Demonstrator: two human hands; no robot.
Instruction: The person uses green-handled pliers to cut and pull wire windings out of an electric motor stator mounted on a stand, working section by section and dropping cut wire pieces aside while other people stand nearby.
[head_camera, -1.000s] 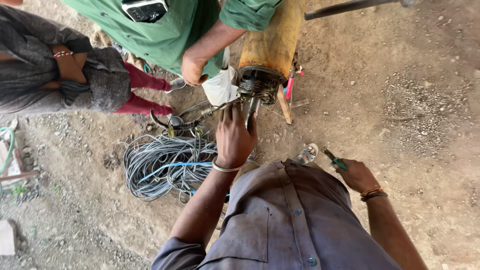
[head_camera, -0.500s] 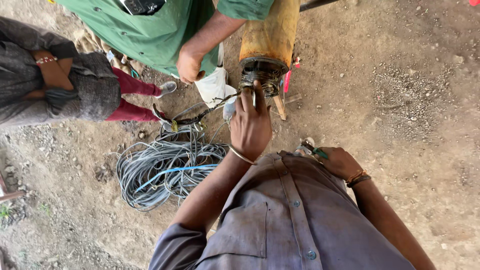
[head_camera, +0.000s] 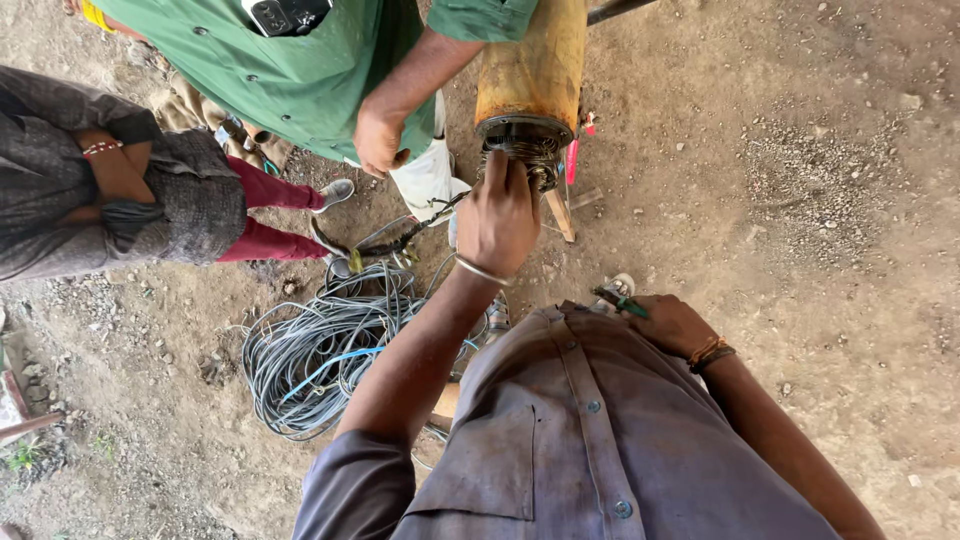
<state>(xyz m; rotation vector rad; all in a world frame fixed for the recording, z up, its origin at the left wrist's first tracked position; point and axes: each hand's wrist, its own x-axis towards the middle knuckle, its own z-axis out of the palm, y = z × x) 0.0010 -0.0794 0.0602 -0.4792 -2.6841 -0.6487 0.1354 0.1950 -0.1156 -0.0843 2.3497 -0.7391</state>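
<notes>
At top centre the left hand (head_camera: 497, 215) presses its fingers against the motor's (head_camera: 530, 75) open end, not clasping it. Lower right, the right hand (head_camera: 672, 325) is closed around green pliers (head_camera: 618, 302); these are well apart from the motor.

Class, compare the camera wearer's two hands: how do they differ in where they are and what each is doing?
The left hand is stretched out, touching the open end of the yellow cylinder; the right hand stays close to the body. The right hand grips a green-handled tool; the left hand holds nothing visible. Both wrists wear bands.

head cam | looks steeply down from above wearer's chest | close range | dirt ground (head_camera: 850, 250) fills frame
</notes>
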